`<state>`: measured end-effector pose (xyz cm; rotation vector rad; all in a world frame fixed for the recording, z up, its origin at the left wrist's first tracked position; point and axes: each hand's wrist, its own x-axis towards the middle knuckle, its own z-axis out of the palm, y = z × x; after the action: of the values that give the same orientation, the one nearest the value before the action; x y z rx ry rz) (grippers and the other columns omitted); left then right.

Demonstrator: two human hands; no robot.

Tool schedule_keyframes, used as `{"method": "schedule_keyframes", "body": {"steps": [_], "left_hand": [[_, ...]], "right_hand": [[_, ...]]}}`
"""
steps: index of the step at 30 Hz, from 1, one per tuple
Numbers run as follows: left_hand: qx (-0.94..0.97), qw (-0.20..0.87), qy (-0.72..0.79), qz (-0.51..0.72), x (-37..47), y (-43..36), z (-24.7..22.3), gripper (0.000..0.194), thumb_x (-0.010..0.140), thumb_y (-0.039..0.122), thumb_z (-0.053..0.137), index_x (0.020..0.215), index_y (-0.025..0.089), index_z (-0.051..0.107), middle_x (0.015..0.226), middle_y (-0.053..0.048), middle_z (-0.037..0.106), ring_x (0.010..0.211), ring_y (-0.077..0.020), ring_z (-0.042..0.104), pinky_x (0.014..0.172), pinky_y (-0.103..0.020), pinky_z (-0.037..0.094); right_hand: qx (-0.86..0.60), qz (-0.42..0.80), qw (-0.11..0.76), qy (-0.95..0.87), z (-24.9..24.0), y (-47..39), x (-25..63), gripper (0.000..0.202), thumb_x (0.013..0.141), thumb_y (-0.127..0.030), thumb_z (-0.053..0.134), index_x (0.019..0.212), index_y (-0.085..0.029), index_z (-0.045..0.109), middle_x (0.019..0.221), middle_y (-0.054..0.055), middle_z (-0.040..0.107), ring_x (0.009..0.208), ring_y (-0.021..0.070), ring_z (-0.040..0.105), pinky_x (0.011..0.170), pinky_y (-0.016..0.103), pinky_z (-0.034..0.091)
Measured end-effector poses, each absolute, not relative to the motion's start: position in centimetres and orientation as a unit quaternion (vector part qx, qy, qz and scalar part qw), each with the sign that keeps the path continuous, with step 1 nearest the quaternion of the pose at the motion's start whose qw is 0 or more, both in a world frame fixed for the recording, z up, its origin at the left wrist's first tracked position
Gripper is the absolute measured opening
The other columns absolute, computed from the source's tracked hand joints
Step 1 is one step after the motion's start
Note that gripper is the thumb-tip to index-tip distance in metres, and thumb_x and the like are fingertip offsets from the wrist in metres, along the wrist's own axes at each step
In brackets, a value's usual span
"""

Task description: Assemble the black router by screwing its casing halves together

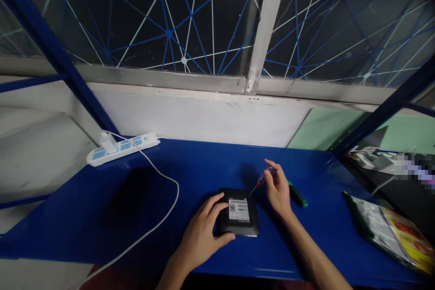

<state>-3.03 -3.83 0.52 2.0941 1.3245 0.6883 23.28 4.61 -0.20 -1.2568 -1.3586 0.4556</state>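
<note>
A black, flat, box-like device (pixel 253 230) with a white printed label (pixel 239 210) lies on the blue table. My left hand (pixel 204 224) rests on its left side, fingers spread over the top and thumb along the near edge. In my right hand (pixel 278 188) is a small screwdriver (pixel 261 179) with a clear and red handle, pinched between the fingers. Its thin shaft slants down to the device's far right corner, and the tip is at or just above the surface. Just right of that hand lies a green and black handled tool (pixel 298 194), partly hidden behind it.
A white power strip (pixel 124 147) with a plugged-in adapter sits at the back left, its white cable (pixel 173 181) curving across the table. A dark flat object (pixel 129 195) lies at left. A colourful plastic packet (pixel 390 231) is at right. Blue frame posts (pixel 370 131) flank the table (pixel 204 163).
</note>
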Motion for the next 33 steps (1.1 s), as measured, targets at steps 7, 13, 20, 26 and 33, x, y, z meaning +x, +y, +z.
{"method": "schedule_keyframes", "body": {"steps": [7,13,20,26,33], "left_hand": [[0.783,0.276,0.497,0.253,-2.99,-3.76,0.74,0.06,0.077,0.022,0.079,0.131,0.032,0.054,0.154,-0.003,0.045,0.138,-0.0327,0.048,0.111,-0.051,0.046],[0.782,0.273,0.499,0.255,-2.94,-3.74,0.85,0.061,0.077,0.021,0.079,0.131,0.032,0.055,0.154,-0.004,0.046,0.137,-0.0339,0.049,0.111,-0.053,0.046],[0.775,0.286,0.5,0.259,-2.94,-3.82,0.81,0.059,0.076,0.022,0.079,0.13,0.033,0.056,0.153,-0.004,0.046,0.137,-0.0344,0.049,0.111,-0.054,0.046],[0.772,0.288,0.506,0.254,-3.02,-3.93,1.01,0.062,0.076,0.02,0.079,0.131,0.035,0.055,0.154,-0.002,0.046,0.138,-0.0337,0.049,0.111,-0.055,0.046],[0.772,0.29,0.508,0.249,-3.02,-3.81,0.62,0.063,0.076,0.02,0.079,0.132,0.035,0.054,0.155,-0.003,0.045,0.138,-0.0334,0.048,0.112,-0.054,0.045]], "right_hand": [[-0.496,0.296,0.602,-0.552,0.33,4.39,23.03,0.046,0.1,-0.043,0.046,0.143,-0.025,0.052,0.126,0.01,0.067,0.076,0.0181,0.071,0.075,0.039,0.059],[-0.525,0.188,0.588,-0.586,0.32,4.76,23.24,0.04,0.091,-0.041,0.064,0.127,-0.025,0.065,0.093,0.003,0.065,0.072,0.0168,0.061,0.072,0.034,0.054],[-0.506,0.214,0.587,-0.595,0.4,4.32,23.26,0.041,0.101,-0.042,0.043,0.136,-0.027,0.059,0.103,0.007,0.066,0.076,0.0191,0.065,0.074,0.038,0.056],[-0.486,0.288,0.606,-0.56,0.31,4.2,23.09,0.045,0.102,-0.043,0.041,0.143,-0.027,0.053,0.12,0.009,0.068,0.079,0.0203,0.073,0.075,0.04,0.06],[-0.493,0.295,0.614,-0.542,0.19,4.33,22.61,0.049,0.1,-0.042,0.048,0.146,-0.027,0.048,0.12,0.008,0.069,0.077,0.0189,0.074,0.075,0.041,0.062]]}}
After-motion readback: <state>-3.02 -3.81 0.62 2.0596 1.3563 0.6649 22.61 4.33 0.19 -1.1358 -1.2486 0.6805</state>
